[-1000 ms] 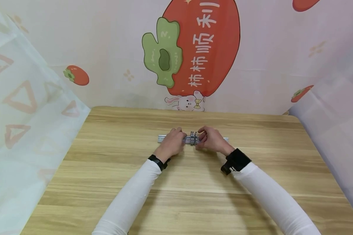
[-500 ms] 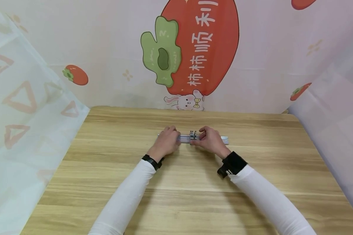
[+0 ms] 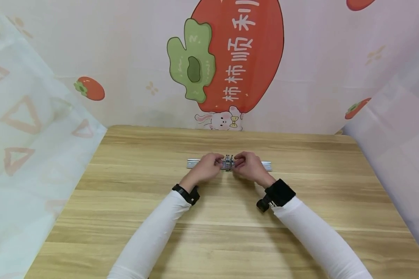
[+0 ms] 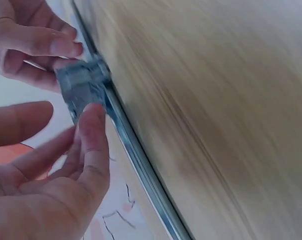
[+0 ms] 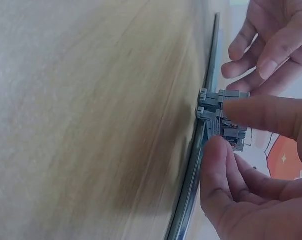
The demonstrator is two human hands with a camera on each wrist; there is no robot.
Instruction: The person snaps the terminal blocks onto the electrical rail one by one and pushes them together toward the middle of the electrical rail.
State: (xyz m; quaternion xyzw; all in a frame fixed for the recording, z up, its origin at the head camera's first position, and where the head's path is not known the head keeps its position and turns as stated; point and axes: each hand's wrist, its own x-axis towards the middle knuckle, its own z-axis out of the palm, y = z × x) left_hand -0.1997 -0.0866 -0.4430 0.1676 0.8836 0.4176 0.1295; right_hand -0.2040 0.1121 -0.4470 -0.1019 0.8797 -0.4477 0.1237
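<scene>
Grey terminal blocks (image 3: 227, 163) stand side by side on a metal DIN rail (image 3: 267, 166), which lies across the far part of the table. My right hand (image 3: 250, 167) is at their right side; its fingertips hold the right-hand terminal block (image 5: 233, 135) in the right wrist view. From the left, my left hand (image 3: 208, 167) reaches over the rail with fingers loosely bent and spread apart. In the left wrist view, one left fingertip (image 4: 92, 117) overlaps the face of the terminal block (image 4: 81, 85), while another finger (image 4: 26, 120) stays apart from it.
The wooden table (image 3: 209, 240) ends at a printed backdrop (image 3: 132, 77) behind the rail. Light sheets hang along both sides. Both wrists carry black straps with cameras, the right strap (image 3: 280, 192) being bulkier.
My left hand first slid left along the rail, then came back right, close to the terminal blocks. My right hand has stayed beside them, its thumb shifting slightly.
</scene>
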